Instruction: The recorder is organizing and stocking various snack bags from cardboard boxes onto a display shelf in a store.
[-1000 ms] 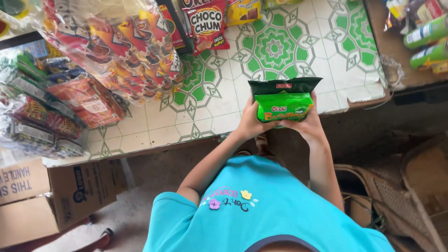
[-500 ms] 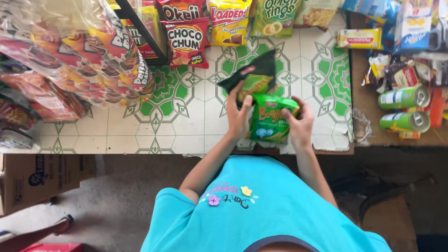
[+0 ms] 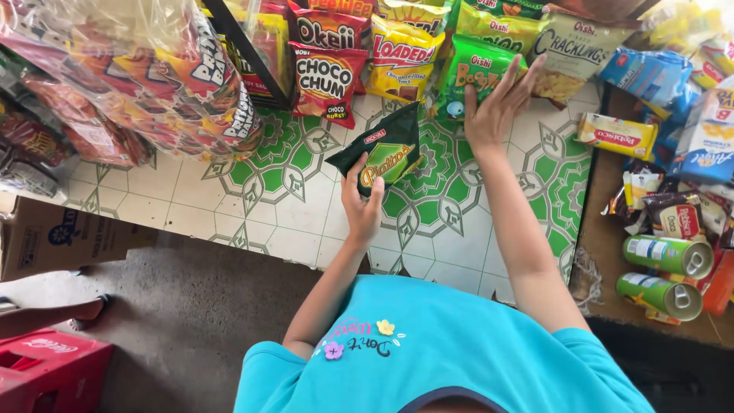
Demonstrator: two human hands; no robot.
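My right hand has left the dark chip bag, now spread open against a green snack bag; my left hand grips the chip bag.

You are standing in a small snack shop: rows of hanging snack packets line the tiled tabletop, bundled bags in clear plastic sit beside them, and green tube cans with cardboard stock boxes crowd the edges.
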